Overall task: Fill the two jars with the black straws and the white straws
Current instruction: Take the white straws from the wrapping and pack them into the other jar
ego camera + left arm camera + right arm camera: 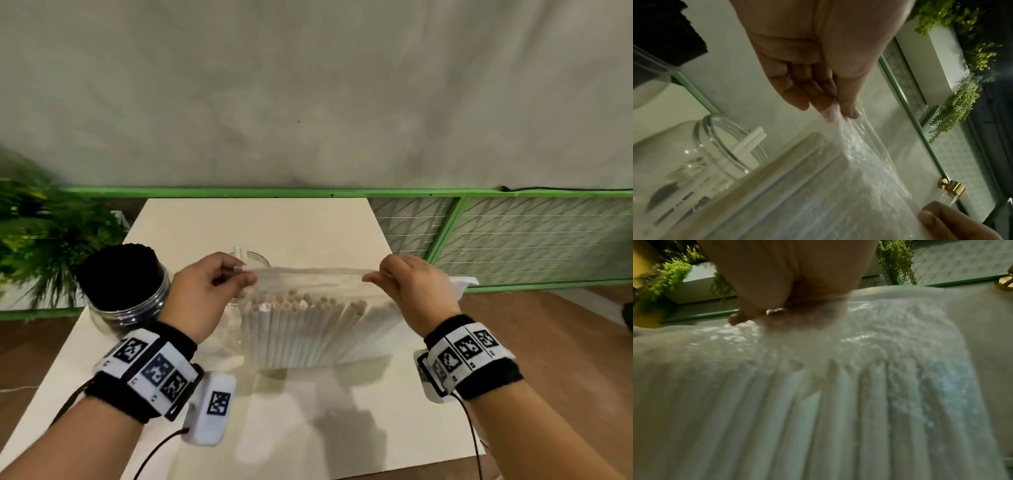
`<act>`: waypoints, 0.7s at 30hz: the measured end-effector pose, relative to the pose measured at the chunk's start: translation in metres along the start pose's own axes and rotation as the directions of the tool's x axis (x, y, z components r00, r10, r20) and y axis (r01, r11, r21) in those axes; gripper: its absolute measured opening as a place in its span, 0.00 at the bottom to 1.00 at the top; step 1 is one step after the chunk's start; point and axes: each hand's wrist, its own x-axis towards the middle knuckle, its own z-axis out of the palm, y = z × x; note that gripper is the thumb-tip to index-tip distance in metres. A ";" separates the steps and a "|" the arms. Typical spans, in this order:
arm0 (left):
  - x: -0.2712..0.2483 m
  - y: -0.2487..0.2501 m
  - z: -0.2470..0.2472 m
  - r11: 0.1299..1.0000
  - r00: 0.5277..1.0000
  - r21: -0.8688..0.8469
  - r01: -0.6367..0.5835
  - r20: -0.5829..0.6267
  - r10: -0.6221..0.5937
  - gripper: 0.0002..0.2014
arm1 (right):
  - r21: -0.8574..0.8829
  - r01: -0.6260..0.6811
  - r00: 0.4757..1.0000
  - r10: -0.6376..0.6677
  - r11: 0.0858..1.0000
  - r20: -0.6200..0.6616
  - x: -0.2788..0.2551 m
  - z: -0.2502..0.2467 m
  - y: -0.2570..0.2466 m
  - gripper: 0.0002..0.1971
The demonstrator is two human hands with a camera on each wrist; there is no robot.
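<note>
Above the table (308, 428), the left hand (209, 291) and right hand (407, 287) each pinch a top corner of one clear bag (308, 329) packed with white straws (294, 322). Two jars stand behind: one (126, 301) full of black straws (116, 270), one (719, 146) holding two white straws.

I find no readable words, brand names or numbers in any view. The only signs are black-and-white square fiducial markers on my left wristband (150, 368), my right wristband (467, 349) and the white camera unit (214, 407) under my left wrist; small characters beneath them are illegible.
</note>
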 end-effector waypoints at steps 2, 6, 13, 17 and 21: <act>0.002 -0.004 -0.006 1.000 1.000 -0.002 0.009 0.007 -0.009 0.06 | -0.020 -0.009 0.999 0.008 1.000 -0.036 0.000 0.001 0.004 0.26; 0.002 -0.015 -0.016 0.999 0.999 0.032 0.021 -0.051 -0.019 0.07 | -0.005 -0.104 0.991 0.104 0.995 -0.087 0.003 0.006 0.008 0.31; 0.001 -0.020 -0.017 0.996 0.990 -0.038 0.081 -0.109 -0.085 0.05 | 0.204 0.096 0.995 -0.090 0.974 -0.038 0.034 0.044 -0.079 0.14; -0.001 -0.019 -0.016 0.994 0.994 -0.086 0.073 -0.079 -0.080 0.06 | 0.295 0.193 0.975 -0.215 0.936 0.046 0.050 0.065 -0.144 0.17; -0.002 -0.020 -0.017 0.990 0.994 -0.116 0.081 -0.065 -0.089 0.07 | 0.266 0.134 0.990 -0.141 0.955 0.010 0.060 0.078 -0.153 0.15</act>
